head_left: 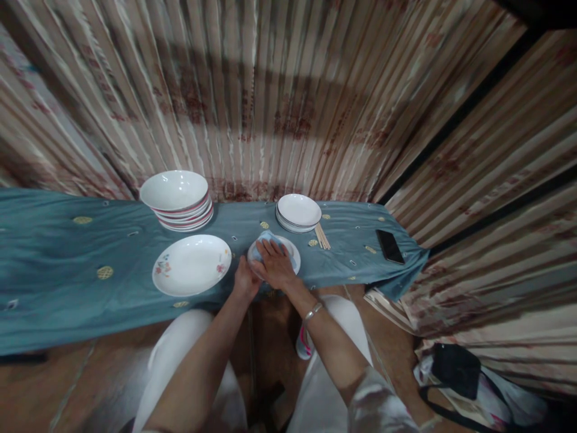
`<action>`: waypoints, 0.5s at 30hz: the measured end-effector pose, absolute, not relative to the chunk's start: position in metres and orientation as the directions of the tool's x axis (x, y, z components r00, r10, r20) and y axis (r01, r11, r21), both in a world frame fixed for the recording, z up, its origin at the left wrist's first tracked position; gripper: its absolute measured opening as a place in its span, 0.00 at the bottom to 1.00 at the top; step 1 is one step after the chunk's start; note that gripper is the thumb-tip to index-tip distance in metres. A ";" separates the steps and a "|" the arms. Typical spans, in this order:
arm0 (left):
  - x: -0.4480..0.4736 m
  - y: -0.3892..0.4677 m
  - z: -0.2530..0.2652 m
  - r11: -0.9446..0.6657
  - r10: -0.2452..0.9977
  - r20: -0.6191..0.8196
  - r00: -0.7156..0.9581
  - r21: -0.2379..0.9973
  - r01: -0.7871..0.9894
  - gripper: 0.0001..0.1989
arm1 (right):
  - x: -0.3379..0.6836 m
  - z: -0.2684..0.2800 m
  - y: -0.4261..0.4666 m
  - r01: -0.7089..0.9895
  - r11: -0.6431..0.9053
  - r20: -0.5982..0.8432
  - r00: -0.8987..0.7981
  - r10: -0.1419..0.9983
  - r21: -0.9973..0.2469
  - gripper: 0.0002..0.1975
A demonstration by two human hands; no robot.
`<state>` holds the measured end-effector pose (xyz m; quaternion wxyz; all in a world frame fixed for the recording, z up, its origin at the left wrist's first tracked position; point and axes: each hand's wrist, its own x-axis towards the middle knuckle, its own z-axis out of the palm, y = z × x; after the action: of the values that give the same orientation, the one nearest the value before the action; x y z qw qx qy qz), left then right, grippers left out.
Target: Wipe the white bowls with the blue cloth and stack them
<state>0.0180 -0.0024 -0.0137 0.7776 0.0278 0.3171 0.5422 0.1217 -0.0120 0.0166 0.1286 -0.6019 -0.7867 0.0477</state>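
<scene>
A small white plate [293, 247] rests at the front edge of the table before me. My left hand [247, 278] is closed on the plate's near left rim. Across the plate's face, my right hand [275, 263] presses a light blue cloth [267, 236], holding it under its fingers; much of the cloth is hidden by them. To the left lies a large oval platter [192, 264] with flower prints at its ends. Behind my hands stands a stack of small white plates [299, 210], with several wooden chopsticks [321, 236] beside it.
A stack of white bowls [175, 191] with red rims stands at the back left. A black phone [390, 246] lies near the right end of the blue tablecloth [58, 264]. Pleated curtains [270, 102] hang behind the table. A black bag [456, 370] is at the lower right.
</scene>
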 end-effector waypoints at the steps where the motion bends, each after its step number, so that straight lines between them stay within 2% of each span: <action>1: 0.018 -0.003 -0.014 0.410 0.859 -0.471 0.202 0.397 -0.821 0.23 | 0.123 0.016 -0.010 0.937 0.266 0.148 -0.237 0.960 -0.226 0.29; 15: 0.027 -0.010 0.008 0.371 0.850 -0.515 0.109 0.438 -0.819 0.24 | 0.142 0.021 -0.006 0.969 0.029 0.034 -0.022 0.999 -0.246 0.34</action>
<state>0.0266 -0.0099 0.0081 0.7444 0.0216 0.3621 0.5606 0.1419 -0.0057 0.0205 0.0988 -0.6924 -0.7106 0.0766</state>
